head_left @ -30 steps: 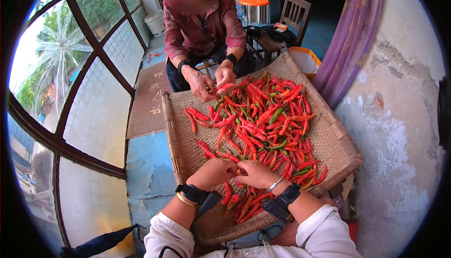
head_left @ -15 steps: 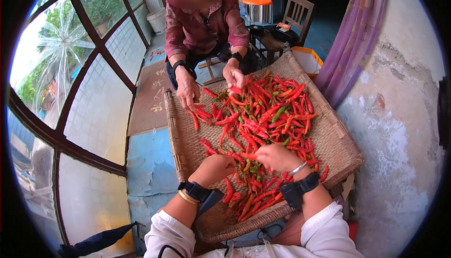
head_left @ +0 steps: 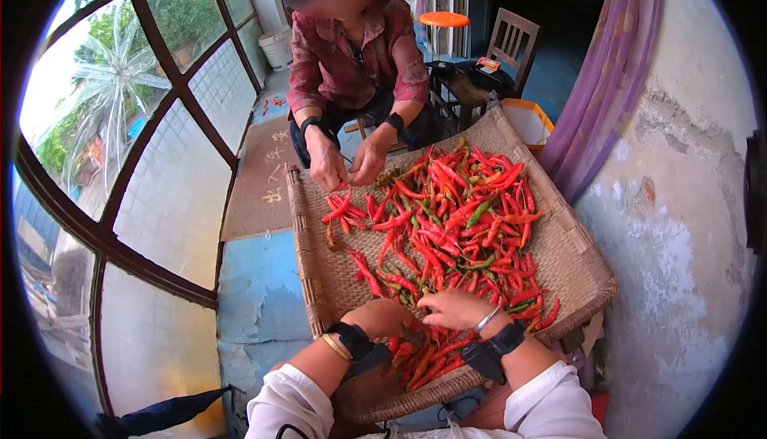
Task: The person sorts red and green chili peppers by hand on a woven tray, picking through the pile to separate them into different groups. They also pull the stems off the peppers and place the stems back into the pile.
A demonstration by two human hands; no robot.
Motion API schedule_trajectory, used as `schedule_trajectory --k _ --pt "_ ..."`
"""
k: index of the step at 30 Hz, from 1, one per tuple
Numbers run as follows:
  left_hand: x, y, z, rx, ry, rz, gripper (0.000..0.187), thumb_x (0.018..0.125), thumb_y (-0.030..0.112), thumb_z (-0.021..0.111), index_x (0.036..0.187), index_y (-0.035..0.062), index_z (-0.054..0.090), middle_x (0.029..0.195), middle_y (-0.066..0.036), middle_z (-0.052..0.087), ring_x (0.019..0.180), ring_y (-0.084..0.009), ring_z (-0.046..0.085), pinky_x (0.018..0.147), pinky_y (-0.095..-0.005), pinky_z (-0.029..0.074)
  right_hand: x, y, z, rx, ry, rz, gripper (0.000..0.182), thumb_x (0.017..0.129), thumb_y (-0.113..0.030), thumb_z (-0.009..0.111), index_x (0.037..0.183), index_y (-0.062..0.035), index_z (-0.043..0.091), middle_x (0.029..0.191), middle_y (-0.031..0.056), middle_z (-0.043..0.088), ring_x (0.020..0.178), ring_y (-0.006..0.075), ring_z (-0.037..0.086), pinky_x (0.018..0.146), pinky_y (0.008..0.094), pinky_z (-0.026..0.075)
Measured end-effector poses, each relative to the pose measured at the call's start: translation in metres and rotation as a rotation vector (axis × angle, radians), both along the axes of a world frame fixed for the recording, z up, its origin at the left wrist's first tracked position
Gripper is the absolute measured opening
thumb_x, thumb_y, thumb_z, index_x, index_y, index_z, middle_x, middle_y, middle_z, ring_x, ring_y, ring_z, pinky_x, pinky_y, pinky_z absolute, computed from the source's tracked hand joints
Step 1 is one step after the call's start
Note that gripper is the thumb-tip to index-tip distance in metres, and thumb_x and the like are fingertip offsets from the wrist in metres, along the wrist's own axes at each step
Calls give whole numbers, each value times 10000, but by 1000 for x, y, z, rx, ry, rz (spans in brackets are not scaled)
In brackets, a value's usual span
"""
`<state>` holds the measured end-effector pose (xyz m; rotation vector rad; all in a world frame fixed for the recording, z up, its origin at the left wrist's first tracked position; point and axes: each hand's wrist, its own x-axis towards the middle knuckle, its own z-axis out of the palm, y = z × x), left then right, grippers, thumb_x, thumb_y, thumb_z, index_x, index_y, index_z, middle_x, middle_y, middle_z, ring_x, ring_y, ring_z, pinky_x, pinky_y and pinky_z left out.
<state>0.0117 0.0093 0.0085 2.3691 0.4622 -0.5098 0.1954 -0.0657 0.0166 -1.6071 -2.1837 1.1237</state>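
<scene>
Since the red peppers [head_left: 447, 235] look slim and glossy, you can expect each one to be light, a little slippery and only moderately stiff, with skin that may split under a hard pinch. The stem end probably gives you the surest hold, thumb against fingertip just at the cap; the thin tip likely bends or snaps sooner. Most of them lie in a broad heap from the middle of the woven tray [head_left: 571, 259] toward its far and right edges, with a green pepper [head_left: 478, 214] among them. The near heap [head_left: 422, 363] is smaller and lies along the near edge, close below your fingers.

Your left hand [head_left: 385, 317] hangs over the near part of the tray, its back upward and its fingers curled in rather than spread. Your right hand [head_left: 459, 309] faces it, thumb and fingers drawn close together, the fingertips of both hands near each other above the peppers. Whether either hand grasps a pepper, I cannot tell: the fingers hide what lies between them.

Across from you, near the tray's far left corner, the other person's hands [head_left: 327, 164] come together at something small and red, above a few loose peppers [head_left: 339, 210].
</scene>
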Motion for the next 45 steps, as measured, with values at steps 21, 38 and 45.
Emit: schedule_trajectory --k 21,38,45 --pt "2 -1 30 -229 -477 545 192 770 84 594 951 39 550 761 -65 580 712 -134 557 654 -271 448 37 6 25 -52 549 -605 180 818 -190 534 858 -30 605 622 43 561 520 109 530 490 244 434" --pt "-2 -1 -19 -146 11 -18 453 662 213 614 1098 116 540 920 -129 607 873 -296 577 747 -383 450 -3 -1 -6 -67 103 -28 279 726 -276 609 907 -63 615 840 157 617 834 332 580 728 395 453" --pt "-3 -8 -18 -71 53 -82 393 648 229 636 1011 87 583 910 -122 601 873 -300 561 727 -387 442 -15 -12 -17 -235 -271 217 266 688 -244 628 889 -69 624 893 148 622 872 320 585 755 413 460"
